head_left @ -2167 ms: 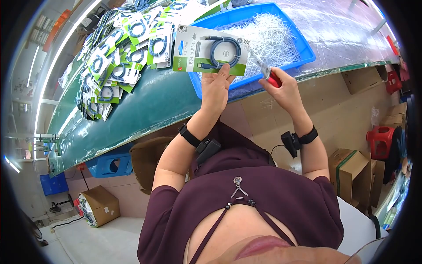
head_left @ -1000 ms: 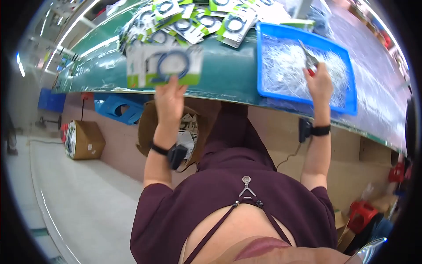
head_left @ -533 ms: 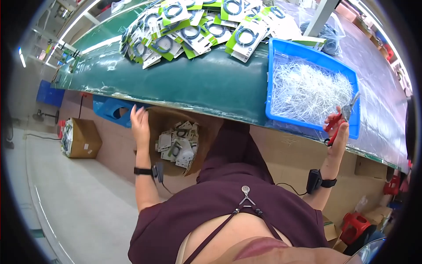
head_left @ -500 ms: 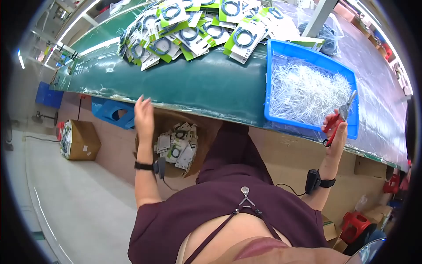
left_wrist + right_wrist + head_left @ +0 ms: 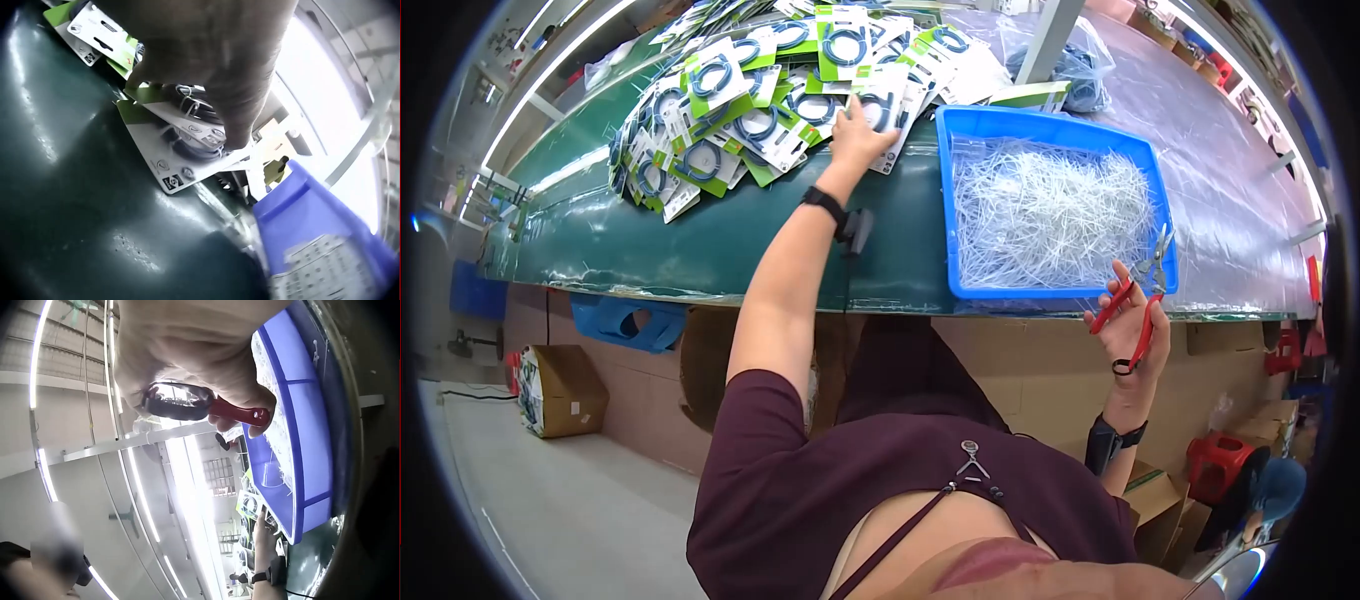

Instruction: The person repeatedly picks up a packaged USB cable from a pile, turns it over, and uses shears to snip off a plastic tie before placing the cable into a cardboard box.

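The left hand (image 5: 860, 143) reaches over a cable card (image 5: 878, 92) at the right part of a heap of white-and-green cable cards (image 5: 712, 78). In the left wrist view its thumb and a finger of the hand (image 5: 206, 56) span the card (image 5: 181, 119) from both sides, with another card beneath. The right hand (image 5: 1135, 345) holds red-handled cutters (image 5: 1146, 335) over the front right corner of a blue tray (image 5: 1040, 294); their handles and blades stand apart. In the right wrist view the hand (image 5: 194, 344) partly hides the red handle (image 5: 240, 414).
White plastic strips (image 5: 1050, 215) fill the tray. A metal post (image 5: 1050, 40) and a plastic bag with cables (image 5: 1090, 70) are behind it. Below the green tabletop (image 5: 880, 250) stand a cardboard box (image 5: 572, 390) at the left, a blue stool (image 5: 625, 320) and a red stool (image 5: 1220, 465).
The left hand has moved from the table's front edge up and right to the heap; earlier it let go of a card. The right hand still holds the cutters. The head view has shifted.
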